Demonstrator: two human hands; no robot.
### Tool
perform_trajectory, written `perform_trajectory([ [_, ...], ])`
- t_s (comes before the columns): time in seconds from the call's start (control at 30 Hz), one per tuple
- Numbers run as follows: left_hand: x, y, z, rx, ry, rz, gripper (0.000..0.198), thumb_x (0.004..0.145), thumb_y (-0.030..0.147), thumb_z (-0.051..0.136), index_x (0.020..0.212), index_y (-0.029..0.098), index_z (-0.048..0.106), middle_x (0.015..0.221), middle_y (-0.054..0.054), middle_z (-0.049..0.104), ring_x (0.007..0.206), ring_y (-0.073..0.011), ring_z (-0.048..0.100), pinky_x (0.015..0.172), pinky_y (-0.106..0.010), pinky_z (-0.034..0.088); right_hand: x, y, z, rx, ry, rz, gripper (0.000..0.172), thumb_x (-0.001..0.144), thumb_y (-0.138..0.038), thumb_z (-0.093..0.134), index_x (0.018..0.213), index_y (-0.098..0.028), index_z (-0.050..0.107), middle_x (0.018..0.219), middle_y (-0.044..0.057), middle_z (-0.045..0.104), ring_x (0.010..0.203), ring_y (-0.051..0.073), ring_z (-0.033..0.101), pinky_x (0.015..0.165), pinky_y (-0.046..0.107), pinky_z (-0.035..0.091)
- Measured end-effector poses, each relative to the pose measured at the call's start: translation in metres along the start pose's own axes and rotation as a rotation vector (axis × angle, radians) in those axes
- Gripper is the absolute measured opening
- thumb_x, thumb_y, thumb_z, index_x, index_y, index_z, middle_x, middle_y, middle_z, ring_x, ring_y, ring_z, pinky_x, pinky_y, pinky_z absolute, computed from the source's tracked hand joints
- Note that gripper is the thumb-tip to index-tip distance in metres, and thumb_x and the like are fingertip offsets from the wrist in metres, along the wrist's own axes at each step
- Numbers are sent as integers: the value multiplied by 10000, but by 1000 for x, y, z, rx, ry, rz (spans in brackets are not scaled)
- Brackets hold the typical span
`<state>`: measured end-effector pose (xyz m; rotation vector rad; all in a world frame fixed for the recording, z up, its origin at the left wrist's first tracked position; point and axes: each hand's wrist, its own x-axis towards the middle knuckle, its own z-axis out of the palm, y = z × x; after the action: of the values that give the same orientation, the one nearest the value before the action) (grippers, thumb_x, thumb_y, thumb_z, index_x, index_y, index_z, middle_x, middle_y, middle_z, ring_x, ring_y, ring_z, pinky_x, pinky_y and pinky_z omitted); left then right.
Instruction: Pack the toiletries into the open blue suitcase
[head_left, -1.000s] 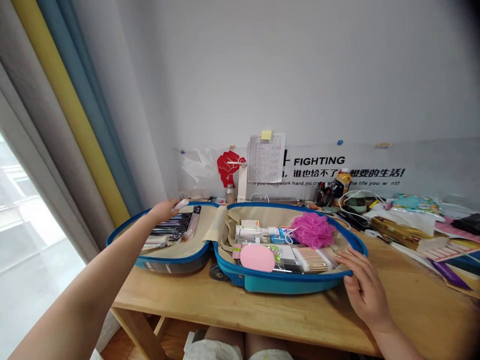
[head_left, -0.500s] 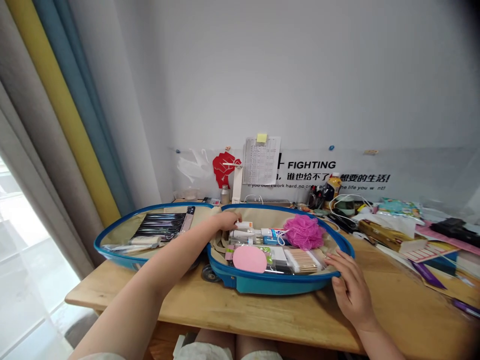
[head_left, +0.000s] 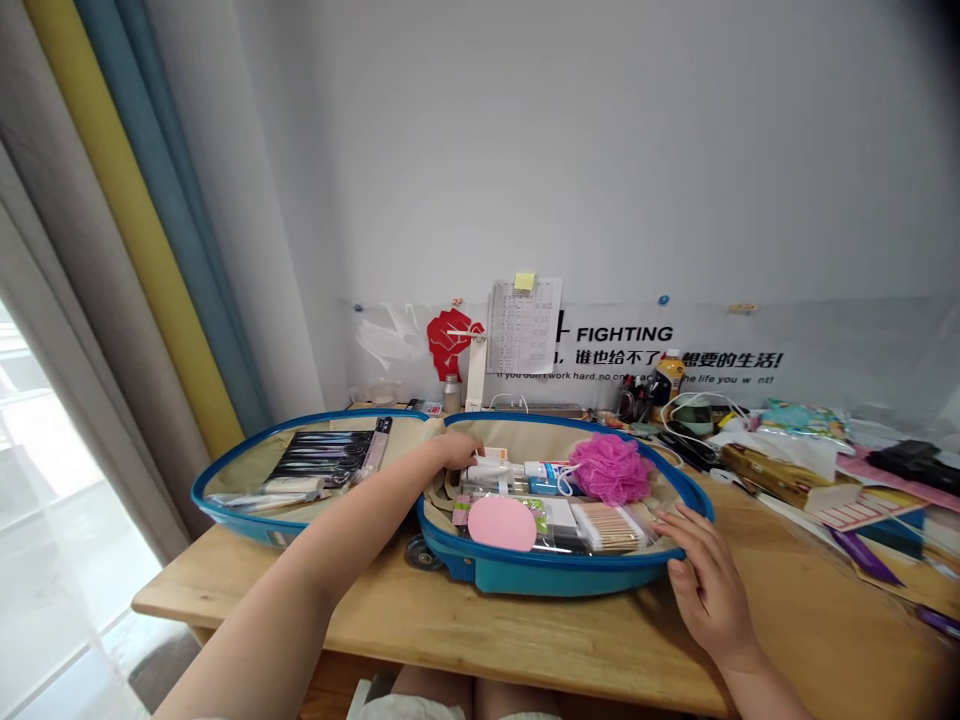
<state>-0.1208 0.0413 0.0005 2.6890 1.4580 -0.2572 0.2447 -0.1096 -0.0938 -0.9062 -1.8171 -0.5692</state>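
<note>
The blue case [head_left: 555, 578] lies fully open on the wooden desk [head_left: 525, 640], both shells flat and side by side, so every item is reachable from above.

Left hand [head_left: 454, 450]: reaches into the back left corner of the right shell. The fingers curl down onto the white tubes [head_left: 491, 468]. Whether they have closed on a tube cannot be told, as the fingertips are hidden.

Right hand [head_left: 705, 578]: lies flat and spread on the front right rim of the same shell and holds nothing. It appears to steady the case.

Contents of the right shell are packed tightly. The tubes lie along the back beside a pink bath puff [head_left: 609, 468]. A pink round pad [head_left: 501, 523] and a pack of cotton swabs [head_left: 607, 525] lie in front. The left shell [head_left: 247, 515] carries a flat black brush set [head_left: 322, 455].

Legible writing:
- The wall sticker [head_left: 625, 334] reads "FIGHTING".
- Below it run a Chinese line and a small English line beginning "If you don't work hard", both partly hidden by desk clutter.
- The printed sheet [head_left: 523, 325] and the tube labels are too small to read.
</note>
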Motion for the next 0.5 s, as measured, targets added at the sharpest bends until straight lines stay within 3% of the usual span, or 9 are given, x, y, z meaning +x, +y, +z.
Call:
perform_trajectory([
  [0.17, -3, 3, 0, -35, 33, 24, 315, 924, 362, 559, 1178, 179, 582, 1212, -89, 594, 1042, -207, 599, 897, -437, 514, 1, -1, -1, 0, 4, -11, 324, 950, -352, 364, 1143, -221, 590, 1127, 102, 645, 1179, 281, 551, 950, 481, 474],
  [0.3, -17, -7, -16, -80, 153, -13, 353, 934, 381, 538, 1229, 188, 565, 1286, -98, 569, 1128, -229, 571, 965, -475, 473, 2, -1, 0, 20, 6, 7, 318, 944, -349, 379, 1141, -220, 593, 1129, 105, 643, 1185, 286, 549, 968, 492, 464],
  [0.4, -45, -42, -34, -93, 254, -124, 375, 984, 383, 419, 1294, 205, 530, 1357, -83, 540, 1226, -229, 518, 1046, -461, 409, 1, 0, 1, 37, 4, 14, 312, 939, -355, 390, 1131, -219, 594, 1129, 106, 644, 1187, 291, 549, 977, 505, 459],
  [0.5, -92, -94, -40, -74, 278, -298, 384, 1002, 373, 361, 1313, 203, 510, 1374, -88, 524, 1251, -224, 496, 1062, -451, 394, 0, 1, 1, 47, 6, 9, 320, 937, -360, 393, 1138, -217, 598, 1137, 106, 646, 1191, 296, 546, 980, 509, 456],
])
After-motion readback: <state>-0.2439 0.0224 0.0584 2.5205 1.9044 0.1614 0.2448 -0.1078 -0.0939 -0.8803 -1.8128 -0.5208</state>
